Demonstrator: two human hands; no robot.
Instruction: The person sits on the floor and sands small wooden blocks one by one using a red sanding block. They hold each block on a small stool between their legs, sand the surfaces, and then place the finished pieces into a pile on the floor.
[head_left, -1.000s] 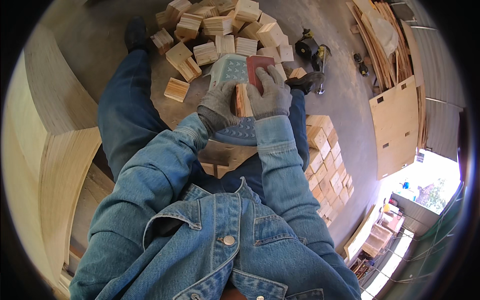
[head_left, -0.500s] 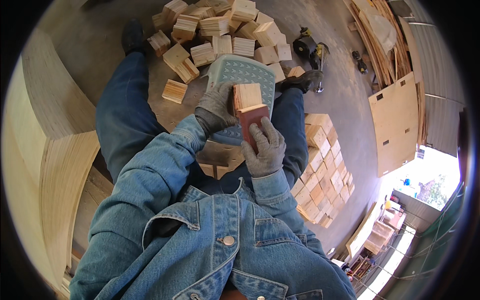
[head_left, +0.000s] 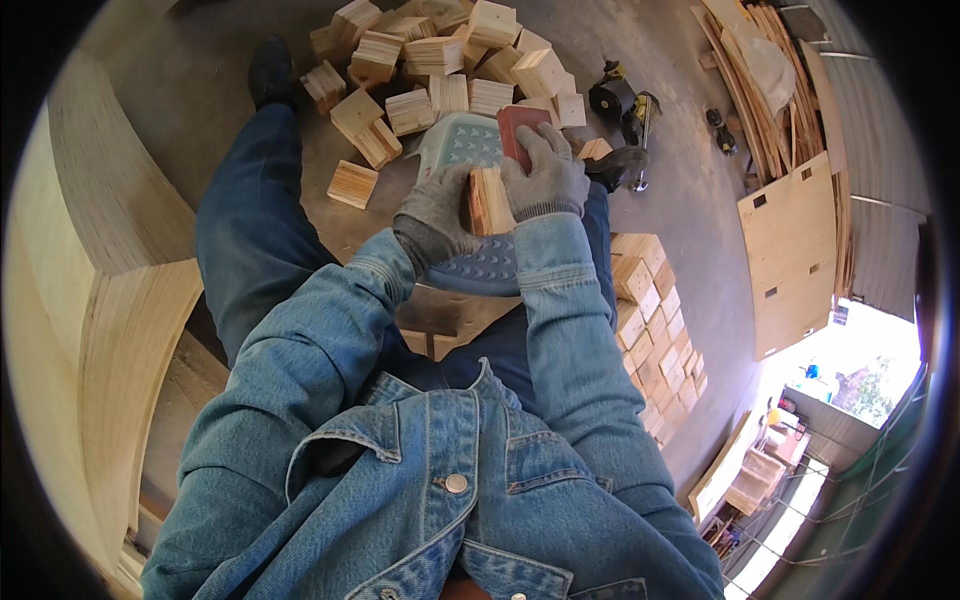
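My left hand [head_left: 434, 218], in a grey work glove, is closed around the side of a wooden block [head_left: 490, 203], held over a pale teal plastic stool [head_left: 463, 148]. The block's narrow layered edge faces up. In my gloved right hand [head_left: 546, 178] is a reddish-brown sanding block [head_left: 520, 126], gripped from its near right side. It sits just beyond the far end of the wooden block; whether the two touch is hard to tell. My right wrist passes close beside the wooden block.
Loose wooden blocks [head_left: 435, 56] lie heaped beyond the stool. More blocks stand in a neat stack [head_left: 660, 330] by my right leg. Yellow-and-black power tools [head_left: 615, 98] and a hammer [head_left: 643, 150] rest on the floor at far right. A large plywood piece [head_left: 130, 190] stands at my left.
My right hand has slid the sanding block away from me, from the near end of the wooden block to past its far end. My left hand has stayed nearly in place.
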